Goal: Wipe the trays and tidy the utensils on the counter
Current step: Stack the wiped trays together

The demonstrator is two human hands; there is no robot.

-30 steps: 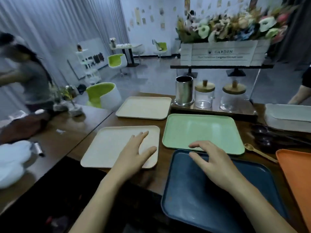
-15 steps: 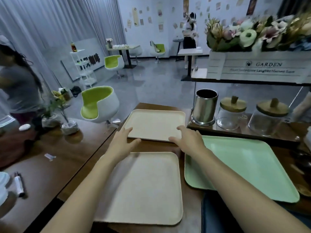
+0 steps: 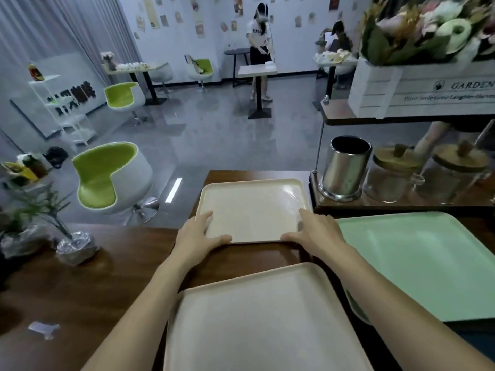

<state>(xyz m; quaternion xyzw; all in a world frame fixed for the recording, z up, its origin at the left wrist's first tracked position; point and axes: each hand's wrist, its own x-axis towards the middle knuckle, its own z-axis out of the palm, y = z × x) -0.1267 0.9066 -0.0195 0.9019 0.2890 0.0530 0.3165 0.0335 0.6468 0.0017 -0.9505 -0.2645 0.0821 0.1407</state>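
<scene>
Our left hand [image 3: 198,236] grasps the near-left corner of the far cream tray [image 3: 254,210], with the fingers on the tray's top face and the thumb along its near edge. Our right hand [image 3: 317,232] grasps the near-right corner in the same way. This tray lies flat at the far end of the bench [image 3: 93,277]. A second cream tray [image 3: 262,322] lies nearer to us, and a green tray [image 3: 417,263] lies to its right. A steel canister [image 3: 345,167] and two lidded glass jars [image 3: 391,175] stand behind the green tray.
</scene>
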